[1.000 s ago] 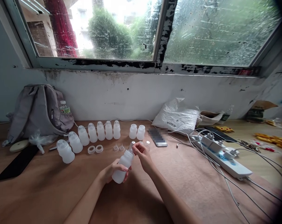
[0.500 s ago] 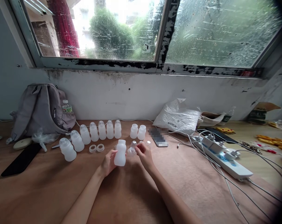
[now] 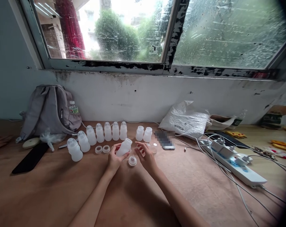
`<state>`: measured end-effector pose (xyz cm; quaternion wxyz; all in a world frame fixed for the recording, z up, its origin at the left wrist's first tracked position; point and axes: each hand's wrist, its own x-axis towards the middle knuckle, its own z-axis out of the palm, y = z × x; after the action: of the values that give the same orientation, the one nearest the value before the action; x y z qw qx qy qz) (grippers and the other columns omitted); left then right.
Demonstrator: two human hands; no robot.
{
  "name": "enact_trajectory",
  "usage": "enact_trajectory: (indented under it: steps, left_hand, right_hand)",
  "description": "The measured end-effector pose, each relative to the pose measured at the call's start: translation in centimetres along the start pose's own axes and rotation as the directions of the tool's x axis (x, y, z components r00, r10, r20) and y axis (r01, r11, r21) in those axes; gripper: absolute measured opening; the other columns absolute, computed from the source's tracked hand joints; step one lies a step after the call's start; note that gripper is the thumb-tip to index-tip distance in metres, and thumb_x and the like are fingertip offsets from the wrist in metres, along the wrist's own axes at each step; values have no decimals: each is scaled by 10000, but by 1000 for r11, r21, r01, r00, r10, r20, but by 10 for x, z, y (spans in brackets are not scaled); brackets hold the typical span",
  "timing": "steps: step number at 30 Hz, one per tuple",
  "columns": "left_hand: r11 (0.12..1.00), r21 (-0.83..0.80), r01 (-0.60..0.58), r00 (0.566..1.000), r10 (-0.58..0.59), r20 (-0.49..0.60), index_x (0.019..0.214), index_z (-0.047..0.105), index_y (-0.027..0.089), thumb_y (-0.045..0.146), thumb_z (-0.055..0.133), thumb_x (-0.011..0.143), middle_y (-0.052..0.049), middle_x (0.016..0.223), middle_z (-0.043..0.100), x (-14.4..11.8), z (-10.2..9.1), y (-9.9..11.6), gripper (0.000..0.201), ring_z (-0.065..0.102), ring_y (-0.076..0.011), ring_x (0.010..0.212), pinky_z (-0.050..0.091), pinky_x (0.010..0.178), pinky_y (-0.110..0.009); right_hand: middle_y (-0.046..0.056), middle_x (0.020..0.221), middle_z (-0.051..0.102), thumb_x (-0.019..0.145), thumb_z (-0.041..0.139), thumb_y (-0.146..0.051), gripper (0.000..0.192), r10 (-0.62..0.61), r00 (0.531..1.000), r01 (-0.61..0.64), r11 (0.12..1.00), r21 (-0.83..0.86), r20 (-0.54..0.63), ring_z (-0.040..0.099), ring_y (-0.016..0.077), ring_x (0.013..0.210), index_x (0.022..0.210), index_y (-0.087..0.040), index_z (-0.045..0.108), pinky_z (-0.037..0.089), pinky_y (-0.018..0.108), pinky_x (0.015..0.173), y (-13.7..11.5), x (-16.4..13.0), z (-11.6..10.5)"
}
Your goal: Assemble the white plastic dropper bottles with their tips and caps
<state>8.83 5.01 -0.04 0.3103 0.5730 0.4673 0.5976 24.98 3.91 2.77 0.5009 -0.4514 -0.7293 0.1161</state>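
Bottle tilted in the left hand, cap on the surface between both hands.

The left hand (image 3: 114, 158) grips a white bottle (image 3: 124, 147), its long axis leaning up and right; the right hand (image 3: 146, 156) hovers open and empty just right of the cap (image 3: 132, 160). Beyond stand a row of bottles (image 3: 104, 132) and a backpack (image 3: 49, 108).

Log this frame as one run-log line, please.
left hand: holds bottle | right hand: open, empty | cap: on table
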Motion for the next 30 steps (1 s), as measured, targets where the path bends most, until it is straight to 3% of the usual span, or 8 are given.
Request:
enact_trajectory:
  steps: [2, 5, 9, 11, 15, 19, 25, 30]
  left_hand:
    - [998, 39, -50, 998, 48, 34, 970, 543, 195, 345, 706, 577, -66, 966, 581, -2, 0, 3, 451, 548, -212, 894, 416, 783, -332]
    - [994, 64, -88, 994, 83, 74, 1030, 516, 215, 367, 679, 618, -64, 1013, 550, -4, 1, 7, 469, 520, -211, 950, 403, 809, -327]
    - [991, 121, -65, 996, 58, 65, 1259, 297, 230, 403, 710, 566, -113, 1211, 402, -6, 2, 4, 824, 438, -244, 1065, 377, 860, -366]
    - [975, 215, -64, 992, 38, 122, 1288, 242, 227, 439, 726, 515, -115, 1215, 382, -7, 2, 1, 936, 414, -256, 1076, 356, 879, -388]
    - [886, 443, -139, 949, -9, 316, 1157, 427, 245, 507, 712, 468, -69, 1112, 463, -11, 1, 0, 790, 404, -273, 1053, 303, 903, -418]
    - [797, 570, -202, 915, -54, 399, 988, 543, 251, 516, 662, 534, -70, 1075, 495, -18, 3, 2, 539, 420, -290, 1020, 289, 870, -432]
    - [764, 587, -270, 914, 12, 405, 883, 570, 218, 426, 598, 652, -70, 980, 545, -21, 7, 5, 312, 450, -266, 952, 308, 813, -388]
    - [767, 596, -238, 957, 82, 277, 871, 543, 202, 374, 593, 664, -55, 937, 568, -14, 3, 5, 274, 465, -244, 903, 321, 775, -367]
  right_hand:
    - [68, 963, 523, 820, 473, -298, 242, -50, 999, 50, 999, -16, 7, 538, 184, 840, 1047, -241, 534, 453, 311, 722, -7, 8, -2]
    - [72, 1011, 496, 807, 503, -289, 135, -99, 994, 100, 995, -26, 46, 531, 196, 896, 886, -239, 600, 443, 327, 761, -15, 21, -6]
    - [67, 971, 534, 819, 486, -259, 123, -146, 988, 148, 987, -63, 42, 536, 194, 885, 828, -224, 603, 434, 335, 750, -14, 44, -19]
    - [72, 977, 547, 820, 487, -243, 124, -173, 985, 169, 973, -157, -10, 527, 195, 899, 835, -205, 604, 411, 336, 775, -7, 59, -25]
    - [59, 977, 596, 823, 494, -226, 124, -181, 983, 158, 896, -414, -17, 499, 212, 917, 846, -206, 614, 353, 345, 800, 11, 88, -27]
    - [46, 951, 623, 843, 471, -233, 147, -170, 981, 194, 803, -564, 95, 484, 214, 905, 864, -223, 616, 316, 336, 791, 28, 106, -10]
    - [58, 937, 625, 841, 468, -224, 146, -129, 973, 228, 697, -680, 193, 468, 222, 893, 833, -222, 613, 288, 334, 772, 49, 114, 16]
    - [73, 919, 623, 838, 460, -207, 154, -113, 976, 213, 691, -691, 187, 463, 234, 898, 832, -213, 614, 279, 345, 762, 60, 113, 23]
